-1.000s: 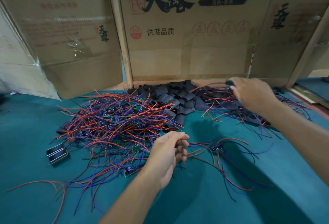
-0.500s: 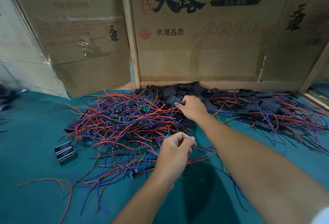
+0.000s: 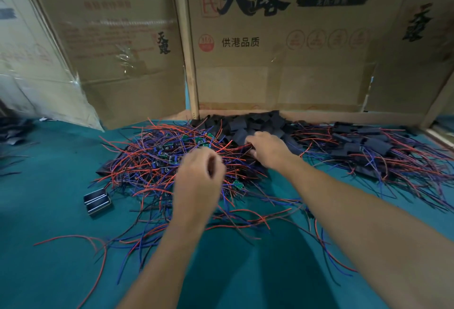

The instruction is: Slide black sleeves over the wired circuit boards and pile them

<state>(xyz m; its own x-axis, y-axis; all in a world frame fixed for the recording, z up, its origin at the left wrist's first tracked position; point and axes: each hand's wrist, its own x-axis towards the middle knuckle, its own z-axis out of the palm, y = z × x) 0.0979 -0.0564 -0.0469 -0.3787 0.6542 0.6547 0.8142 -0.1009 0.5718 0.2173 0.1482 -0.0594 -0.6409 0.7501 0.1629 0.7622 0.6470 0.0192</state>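
A tangle of wired circuit boards (image 3: 157,161) with red and blue leads lies left of centre on the green table. Behind it a heap of black sleeves (image 3: 248,123) sits against the cardboard wall. My right hand (image 3: 269,149) reaches onto the front edge of that heap, its fingers curled down and pinching a black sleeve. My left hand (image 3: 199,178), blurred, hovers over the tangle with its fingers curled round a bunch of wires that trail toward me. Sleeved boards are piled at the right (image 3: 368,146).
Cardboard boxes (image 3: 282,51) wall off the back of the green table (image 3: 49,272). A small black box (image 3: 97,201) lies left of the tangle. Loose wires spread over the table in front of my hands. More dark pieces lie at the far left edge (image 3: 12,129).
My right hand swung from the sleeved pile at the right over to the heap of black sleeves and closed on one. My left hand lifted its wires up and away from me.
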